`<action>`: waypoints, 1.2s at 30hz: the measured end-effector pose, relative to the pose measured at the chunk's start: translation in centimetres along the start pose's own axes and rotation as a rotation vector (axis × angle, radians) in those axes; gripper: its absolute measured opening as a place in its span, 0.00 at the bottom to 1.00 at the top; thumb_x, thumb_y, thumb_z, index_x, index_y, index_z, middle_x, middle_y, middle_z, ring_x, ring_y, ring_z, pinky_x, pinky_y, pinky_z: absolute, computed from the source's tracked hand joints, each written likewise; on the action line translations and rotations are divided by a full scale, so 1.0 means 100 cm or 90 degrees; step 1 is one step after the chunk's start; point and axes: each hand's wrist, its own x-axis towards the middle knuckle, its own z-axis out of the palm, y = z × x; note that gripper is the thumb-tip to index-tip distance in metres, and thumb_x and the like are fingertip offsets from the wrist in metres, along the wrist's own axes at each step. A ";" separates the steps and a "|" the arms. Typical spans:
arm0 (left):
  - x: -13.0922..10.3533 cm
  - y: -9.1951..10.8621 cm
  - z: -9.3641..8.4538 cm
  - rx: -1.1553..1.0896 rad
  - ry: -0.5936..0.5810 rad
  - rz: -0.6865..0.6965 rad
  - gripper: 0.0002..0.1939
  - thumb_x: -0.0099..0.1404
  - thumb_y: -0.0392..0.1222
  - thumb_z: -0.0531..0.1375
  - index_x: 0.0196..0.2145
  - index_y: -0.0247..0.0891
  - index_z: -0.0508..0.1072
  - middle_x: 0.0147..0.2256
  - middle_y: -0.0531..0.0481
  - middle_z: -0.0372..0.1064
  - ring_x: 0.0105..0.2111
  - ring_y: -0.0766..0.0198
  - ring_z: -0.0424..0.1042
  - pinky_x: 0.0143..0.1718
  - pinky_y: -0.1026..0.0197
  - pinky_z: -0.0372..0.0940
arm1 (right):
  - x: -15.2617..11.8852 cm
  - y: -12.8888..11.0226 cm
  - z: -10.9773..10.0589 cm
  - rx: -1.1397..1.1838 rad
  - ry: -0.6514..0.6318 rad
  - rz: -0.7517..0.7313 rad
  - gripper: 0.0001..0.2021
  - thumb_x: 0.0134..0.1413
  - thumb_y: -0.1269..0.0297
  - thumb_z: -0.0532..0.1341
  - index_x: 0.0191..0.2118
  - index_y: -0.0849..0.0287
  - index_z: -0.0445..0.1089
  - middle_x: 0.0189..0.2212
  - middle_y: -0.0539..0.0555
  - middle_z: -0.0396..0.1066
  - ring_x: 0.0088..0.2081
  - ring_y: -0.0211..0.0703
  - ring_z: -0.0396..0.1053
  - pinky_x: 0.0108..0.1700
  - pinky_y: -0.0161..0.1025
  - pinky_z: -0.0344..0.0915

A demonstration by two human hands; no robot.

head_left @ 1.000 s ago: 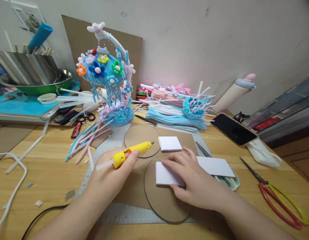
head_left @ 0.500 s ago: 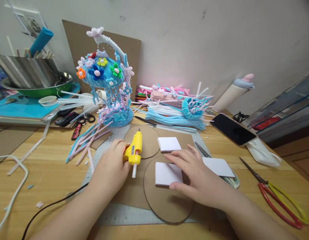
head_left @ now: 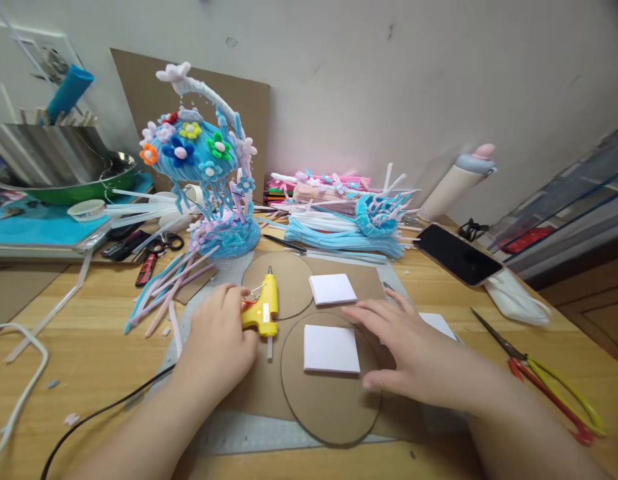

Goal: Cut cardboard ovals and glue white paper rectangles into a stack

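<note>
My left hand (head_left: 221,337) is closed round the handle of a yellow hot glue gun (head_left: 269,303), its nozzle pointing away from me and a glue stick poking out of the back. Beside a small stack of white cards (head_left: 331,349) on the large cardboard circle (head_left: 333,413), my right hand (head_left: 406,353) is open with its fingers apart. A second white card stack (head_left: 332,289) lies just beyond its fingertips. Partly under the far stack is a smaller cardboard circle (head_left: 289,267). More white card (head_left: 439,325) shows behind my right hand.
A blue flowered pipe-cleaner lamp-like piece (head_left: 199,153) stands at the back left. Bundled pipe cleaners (head_left: 333,237) lie by the wall. At right are red-and-yellow-handled scissors (head_left: 529,360) and a phone (head_left: 459,253). A black cord (head_left: 113,403) trails left.
The glue gun has turned and lowered in my left hand, showing its wire stand. My right hand has drawn slightly right, away from the near card stack. The view has shifted a little.
</note>
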 end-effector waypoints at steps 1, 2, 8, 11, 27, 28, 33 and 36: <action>-0.001 0.003 -0.001 -0.007 0.025 0.006 0.22 0.50 0.26 0.53 0.45 0.33 0.64 0.47 0.37 0.63 0.49 0.44 0.62 0.50 0.42 0.58 | 0.000 -0.001 0.000 -0.001 0.008 -0.004 0.36 0.46 0.57 0.68 0.60 0.48 0.53 0.58 0.55 0.61 0.60 0.54 0.55 0.64 0.63 0.30; -0.003 0.006 -0.002 -0.023 0.049 0.025 0.22 0.52 0.27 0.53 0.46 0.34 0.64 0.49 0.38 0.62 0.51 0.46 0.61 0.52 0.43 0.57 | 0.000 -0.002 0.000 -0.003 0.016 -0.010 0.32 0.47 0.57 0.67 0.58 0.50 0.56 0.56 0.54 0.62 0.59 0.52 0.56 0.64 0.62 0.31; -0.021 0.039 0.006 -0.097 -0.070 0.211 0.19 0.61 0.37 0.56 0.51 0.43 0.62 0.52 0.45 0.64 0.54 0.51 0.58 0.55 0.45 0.51 | -0.001 -0.003 0.007 -0.035 0.024 -0.030 0.32 0.41 0.62 0.71 0.53 0.55 0.61 0.51 0.56 0.65 0.56 0.53 0.58 0.64 0.58 0.36; -0.024 0.051 0.013 -0.073 -0.129 0.233 0.23 0.61 0.42 0.59 0.54 0.42 0.62 0.55 0.45 0.64 0.56 0.50 0.57 0.57 0.43 0.47 | -0.001 -0.002 0.009 -0.052 0.035 -0.009 0.33 0.40 0.58 0.71 0.53 0.59 0.62 0.50 0.58 0.66 0.54 0.55 0.61 0.63 0.59 0.40; -0.021 0.054 0.022 -0.048 -0.142 0.241 0.26 0.59 0.42 0.63 0.54 0.42 0.62 0.54 0.46 0.66 0.55 0.50 0.60 0.56 0.42 0.47 | 0.001 -0.012 0.007 -0.038 0.022 0.022 0.22 0.45 0.63 0.66 0.48 0.59 0.66 0.44 0.60 0.69 0.46 0.56 0.65 0.48 0.51 0.61; -0.021 0.054 0.022 -0.049 -0.142 0.241 0.26 0.59 0.42 0.63 0.54 0.42 0.62 0.54 0.46 0.67 0.54 0.51 0.61 0.56 0.42 0.48 | 0.001 -0.013 0.007 -0.039 0.021 0.023 0.20 0.46 0.64 0.66 0.47 0.59 0.66 0.44 0.60 0.69 0.45 0.56 0.65 0.48 0.51 0.61; -0.020 0.053 0.024 -0.052 -0.141 0.243 0.25 0.58 0.41 0.64 0.53 0.42 0.64 0.53 0.46 0.67 0.54 0.50 0.61 0.55 0.43 0.48 | 0.000 -0.014 0.009 -0.042 0.020 0.023 0.18 0.46 0.67 0.64 0.46 0.60 0.66 0.43 0.60 0.69 0.44 0.56 0.64 0.47 0.51 0.61; -0.020 0.053 0.025 -0.052 -0.143 0.245 0.25 0.59 0.41 0.64 0.53 0.42 0.64 0.52 0.46 0.68 0.53 0.50 0.62 0.55 0.42 0.48 | 0.002 -0.015 0.009 -0.042 0.022 0.023 0.17 0.46 0.68 0.64 0.45 0.60 0.67 0.42 0.60 0.69 0.44 0.55 0.64 0.47 0.50 0.61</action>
